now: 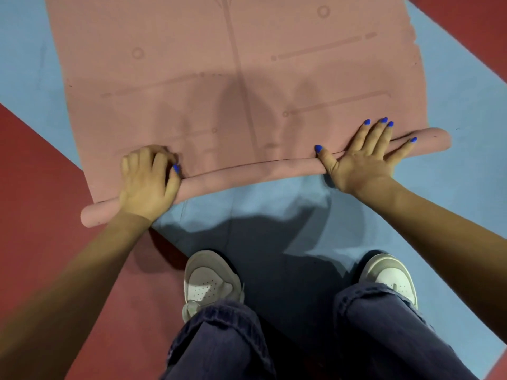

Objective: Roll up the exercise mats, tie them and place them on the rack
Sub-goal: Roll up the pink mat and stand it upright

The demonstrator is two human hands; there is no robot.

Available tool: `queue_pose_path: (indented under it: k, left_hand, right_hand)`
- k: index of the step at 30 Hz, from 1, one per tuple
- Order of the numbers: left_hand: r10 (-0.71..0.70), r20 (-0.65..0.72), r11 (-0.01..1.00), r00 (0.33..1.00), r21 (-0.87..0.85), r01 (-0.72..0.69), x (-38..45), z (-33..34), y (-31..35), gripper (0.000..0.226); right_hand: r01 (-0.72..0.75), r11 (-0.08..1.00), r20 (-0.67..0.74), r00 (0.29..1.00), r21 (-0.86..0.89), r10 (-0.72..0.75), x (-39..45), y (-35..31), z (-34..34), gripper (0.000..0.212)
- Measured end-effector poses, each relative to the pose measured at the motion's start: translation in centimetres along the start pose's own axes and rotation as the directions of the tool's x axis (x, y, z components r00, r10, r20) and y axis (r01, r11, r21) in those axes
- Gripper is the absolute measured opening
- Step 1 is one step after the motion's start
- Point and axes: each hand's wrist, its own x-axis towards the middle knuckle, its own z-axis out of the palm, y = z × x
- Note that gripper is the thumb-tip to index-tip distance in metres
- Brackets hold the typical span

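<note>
The pink exercise mat lay on the floor, barely rolled at its near edge. The left hand curled over the roll to tuck it tight; the right hand pressed flat, fingers spread, likely keeping it even.

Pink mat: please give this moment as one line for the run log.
step: rolling, early | pink mat: thin roll at near end, most still flat | left hand: fingers curled over roll | right hand: flat, pressing roll | tie: not done
</note>
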Motion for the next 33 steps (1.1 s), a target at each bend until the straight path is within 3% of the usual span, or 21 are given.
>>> queue_pose_path:
  k: [3,7,9,12,16,19,23,28,33]
  left_hand:
    - [0.139,-0.075,0.989,0.987,-0.033,-0.142,-0.6,0.0,-0.1,0.032]
    - [0.401,0.099,0.916,0.911,-0.083,-0.394,-0.7,0.5,-1.3,0.052]
    - [0.464,0.108,0.886,0.879,-0.045,-0.462,-0.7,0.5,-1.5,0.046]
    - [0.551,0.010,0.833,0.835,0.057,-0.550,-1.1,0.7,-1.2,0.036]
    - [0.601,-0.056,0.794,0.797,0.157,-0.587,-0.8,0.1,-0.6,0.025]
    - [0.500,-0.043,0.856,0.865,0.175,-0.486,-1.2,-0.2,0.3,0.019]
    - [0.156,-0.077,0.987,0.985,0.059,-0.152,-2.6,0.2,2.3,0.029]
    - [0.007,-0.109,0.997,0.994,0.082,0.002,-1.0,0.1,3.1,0.022]
    - [-0.013,-0.051,1.000,0.999,0.007,0.013,-0.6,0.4,2.5,0.060]
  right_hand:
    - [0.024,1.000,-0.163,0.986,0.020,-0.020,0.0,0.3,1.4,0.102]
    - [0.060,0.997,-0.293,0.955,0.049,-0.043,0.4,0.3,2.3,0.094]
    - [0.068,0.996,-0.336,0.941,0.049,-0.047,0.6,0.3,2.5,0.089]
    - [0.056,0.997,-0.334,0.942,0.056,-0.035,0.9,0.2,2.1,0.083]
    - [0.109,0.992,-0.384,0.920,0.060,-0.078,1.7,-0.1,1.7,0.077]
    - [0.164,0.979,-0.452,0.887,0.124,-0.092,2.5,-0.5,1.1,0.072]
    - [0.200,0.966,-0.506,0.857,0.161,-0.093,4.2,-1.6,-0.5,0.069]
    - [0.258,0.955,-0.537,0.832,0.147,-0.142,6.1,-2.6,-1.8,0.068]
    - [0.367,0.903,-0.662,0.737,0.222,-0.137,6.4,-2.5,-1.3,0.058]
